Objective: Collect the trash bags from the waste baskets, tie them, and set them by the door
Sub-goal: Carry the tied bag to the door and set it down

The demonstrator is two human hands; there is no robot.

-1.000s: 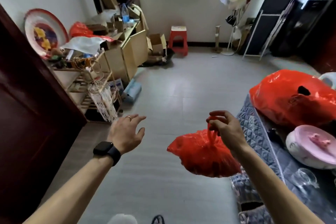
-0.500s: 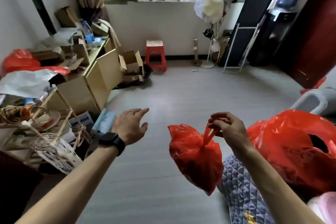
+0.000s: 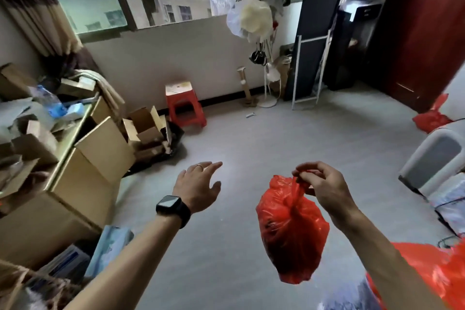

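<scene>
While our right hand (image 3: 324, 187) pinches the gathered neck of a small red trash bag (image 3: 292, 231), the bag hangs clear of the grey floor (image 3: 251, 148) in the lower middle of the frame, full and rounded. Our left hand (image 3: 197, 186), with a black watch (image 3: 173, 209) on its wrist, hovers left of the bag with fingers spread, holding nothing. We judge this bag already out of its basket, and the bunched twist under our fingers looks like a knot. Collecting and tying seem done for it, and carrying it to the door is what remains. At the right edge of the frame a second red bag (image 3: 431, 119) sits on the floor just beside a dark red panel (image 3: 425, 33) that we take for the door. One delivery therefore looks finished, and it marks our drop spot. A larger red bag (image 3: 445, 269) fills the lower right corner; we cannot tell whether it is tied. We see no basket we can name with certainty.
</scene>
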